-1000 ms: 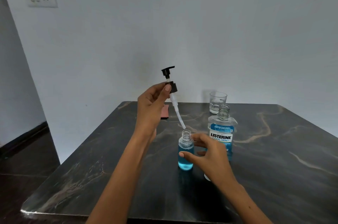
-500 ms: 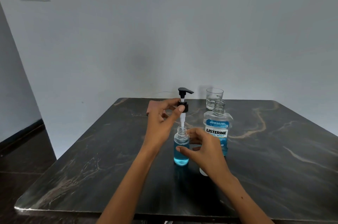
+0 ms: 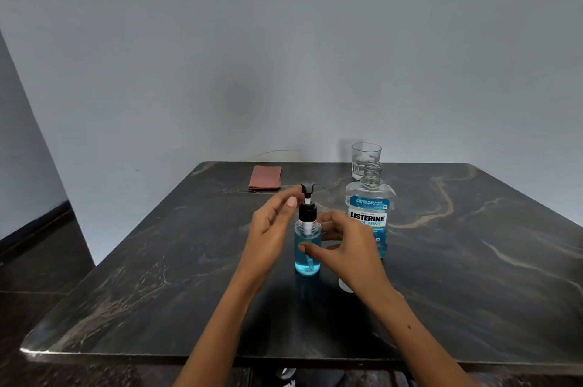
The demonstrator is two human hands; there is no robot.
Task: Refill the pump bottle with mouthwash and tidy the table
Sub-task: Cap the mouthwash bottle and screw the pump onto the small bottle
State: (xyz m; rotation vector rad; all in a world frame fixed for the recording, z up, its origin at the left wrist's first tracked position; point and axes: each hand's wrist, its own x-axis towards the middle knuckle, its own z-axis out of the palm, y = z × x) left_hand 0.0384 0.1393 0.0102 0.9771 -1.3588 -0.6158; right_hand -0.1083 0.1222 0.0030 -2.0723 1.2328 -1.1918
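The pump bottle [image 3: 307, 247] stands upright just below the middle of the frame on the dark marble table [image 3: 473, 276], about two thirds full of blue liquid, with the black pump head [image 3: 307, 206] seated in its neck. The left hand [image 3: 271, 235] is just left of the bottle, fingers extended and loosely spread, the fingertips [image 3: 291, 201] level with the pump collar; whether they touch it cannot be told, and they grip nothing. The right hand [image 3: 350, 247] sits to the right of the bottle and slightly nearer the camera, fingers gently curved and relaxed, the thumb reaching across in front of the bottle's body without clearly pressing it.

Right of the bottle, partly behind the right hand, stands the uncapped Listerine bottle [image 3: 369, 216]. Behind it, near the table's far edge, is a clear glass [image 3: 366, 157]. A folded reddish cloth [image 3: 265, 177] lies toward the upper left of the tabletop.
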